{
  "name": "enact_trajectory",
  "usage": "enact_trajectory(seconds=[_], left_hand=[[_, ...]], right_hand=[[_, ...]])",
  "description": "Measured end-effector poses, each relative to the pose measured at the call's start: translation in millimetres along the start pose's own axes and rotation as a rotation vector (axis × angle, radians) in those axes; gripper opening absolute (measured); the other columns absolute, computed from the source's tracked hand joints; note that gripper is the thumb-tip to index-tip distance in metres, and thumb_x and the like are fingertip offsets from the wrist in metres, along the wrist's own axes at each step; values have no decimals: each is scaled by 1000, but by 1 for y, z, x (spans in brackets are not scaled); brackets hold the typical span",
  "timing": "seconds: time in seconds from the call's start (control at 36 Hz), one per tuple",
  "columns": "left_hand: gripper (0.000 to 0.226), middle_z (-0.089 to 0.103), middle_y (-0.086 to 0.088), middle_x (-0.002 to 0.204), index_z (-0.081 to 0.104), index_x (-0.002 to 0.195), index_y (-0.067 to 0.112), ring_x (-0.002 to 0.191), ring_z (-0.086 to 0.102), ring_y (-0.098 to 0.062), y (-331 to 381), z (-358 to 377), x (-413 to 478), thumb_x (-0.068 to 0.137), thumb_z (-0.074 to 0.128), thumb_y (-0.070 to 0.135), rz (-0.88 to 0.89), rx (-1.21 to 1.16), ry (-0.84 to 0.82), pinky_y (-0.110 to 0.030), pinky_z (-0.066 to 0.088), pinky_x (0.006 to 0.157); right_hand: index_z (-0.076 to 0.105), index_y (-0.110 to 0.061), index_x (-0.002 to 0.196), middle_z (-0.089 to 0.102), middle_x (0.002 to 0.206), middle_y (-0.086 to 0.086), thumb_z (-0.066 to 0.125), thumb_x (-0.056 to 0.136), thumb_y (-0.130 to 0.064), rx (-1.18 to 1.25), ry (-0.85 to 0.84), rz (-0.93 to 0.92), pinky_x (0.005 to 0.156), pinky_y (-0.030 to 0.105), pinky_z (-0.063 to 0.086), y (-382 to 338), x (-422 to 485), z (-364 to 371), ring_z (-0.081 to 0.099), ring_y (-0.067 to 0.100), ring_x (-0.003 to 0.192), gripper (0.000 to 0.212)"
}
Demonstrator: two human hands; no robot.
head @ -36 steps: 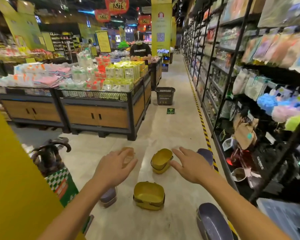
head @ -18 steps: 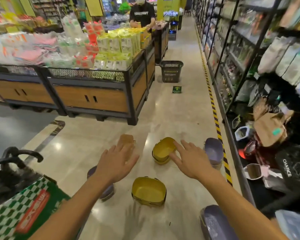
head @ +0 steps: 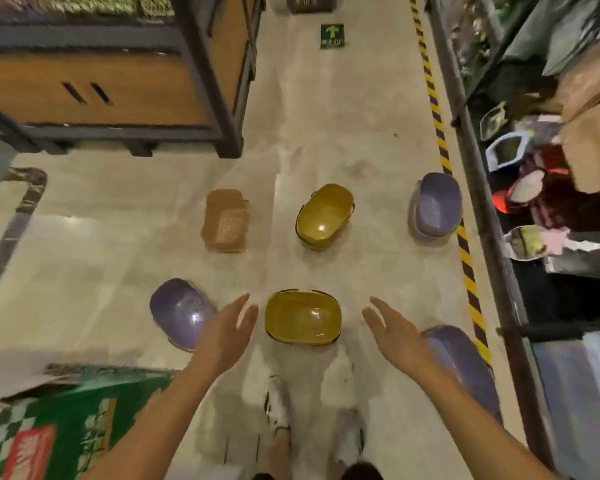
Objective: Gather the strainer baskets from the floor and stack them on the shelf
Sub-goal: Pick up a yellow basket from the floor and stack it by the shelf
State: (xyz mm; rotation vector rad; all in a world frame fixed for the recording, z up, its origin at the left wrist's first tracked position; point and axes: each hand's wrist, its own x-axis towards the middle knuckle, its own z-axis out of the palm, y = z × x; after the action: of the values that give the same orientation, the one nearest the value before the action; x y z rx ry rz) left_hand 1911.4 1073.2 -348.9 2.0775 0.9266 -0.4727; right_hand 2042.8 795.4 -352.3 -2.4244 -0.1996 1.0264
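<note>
— How's the grip?
— Wide, holding nothing. The left hand [head: 227, 327] and right hand [head: 392, 332] flank the near yellow oval plastic strainer basket [head: 302, 317] on the pale floor [head: 326, 133], not touching it.
— What's the risk?
— Its glossy walls could slip from an uneven squeeze, and the right forearm might knock the purple plastic basket [head: 465, 368] beneath it.

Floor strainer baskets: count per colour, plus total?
Purple oval plastic strainer baskets: 3
Yellow oval plastic strainer baskets: 2
Brown rectangular plastic strainer basket: 1
Total: 6
</note>
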Motion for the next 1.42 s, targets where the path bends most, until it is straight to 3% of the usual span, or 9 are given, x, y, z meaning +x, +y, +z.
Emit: enact_trajectory(seconds=[0.17,0.5,0.61,0.69,0.78,0.92,1.06,1.31,1.42], left_hand=[[83,39,-4,159,31,157,23,145,38,-25,-67,57,124,93,30,75,-70,-3,-51,-41,28,121],[75,28,6,164,27,159,31,150,26,-17,-223,222,333,96,35,71,-322,-268,-119,-34,17,120],[53,54,13,126,52,109,71,119,50,-22,-261,262,371,69,33,99,-428,-405,-128,-51,41,102],[64,50,12,143,44,139,53,127,52,-20,-266,285,380,84,39,86,-471,-632,-131,-56,42,106],[54,52,7,144,42,144,48,129,54,-23,-260,296,383,96,35,71,-433,-735,-116,-58,48,102],[37,50,30,127,44,135,47,118,47,8,-216,271,369,105,23,53,-328,-737,-95,-33,29,110],[39,61,39,118,54,124,56,114,54,12,-140,203,341,100,23,61,-207,-697,-101,-24,37,100],[29,70,26,108,58,111,54,117,59,-11,71,33,217,99,33,63,-85,-821,-42,-45,48,93],[41,67,6,120,61,115,44,109,63,-15,167,-43,142,90,45,71,68,-805,-65,-40,53,78]], right_hand=[[31,-25,160,37,163,0,30,97,-67,168,-44,164,120,37,28,51,108,77,40,22,147,76],[23,-26,162,32,165,-1,31,103,-61,458,2,354,109,26,26,180,342,257,32,19,150,69],[24,-31,161,29,166,-8,31,89,-78,594,23,329,125,38,23,206,374,298,29,12,151,86],[30,-38,158,34,163,-12,27,79,-94,661,60,311,124,47,27,221,389,316,31,9,150,96],[37,-37,155,42,157,-12,27,95,-76,729,97,307,123,43,31,224,395,318,38,8,145,73],[49,-41,140,57,124,-29,28,109,-47,795,169,276,87,5,46,202,383,278,55,-22,106,38],[60,-45,132,68,127,-13,26,105,-62,773,222,240,101,33,49,152,345,187,62,8,120,47],[70,-23,123,72,117,-9,42,108,-42,810,447,70,82,9,49,25,211,-36,65,-9,97,37],[70,-30,126,72,125,-11,48,103,-55,930,507,-51,105,35,49,-21,126,-130,65,6,118,41]])
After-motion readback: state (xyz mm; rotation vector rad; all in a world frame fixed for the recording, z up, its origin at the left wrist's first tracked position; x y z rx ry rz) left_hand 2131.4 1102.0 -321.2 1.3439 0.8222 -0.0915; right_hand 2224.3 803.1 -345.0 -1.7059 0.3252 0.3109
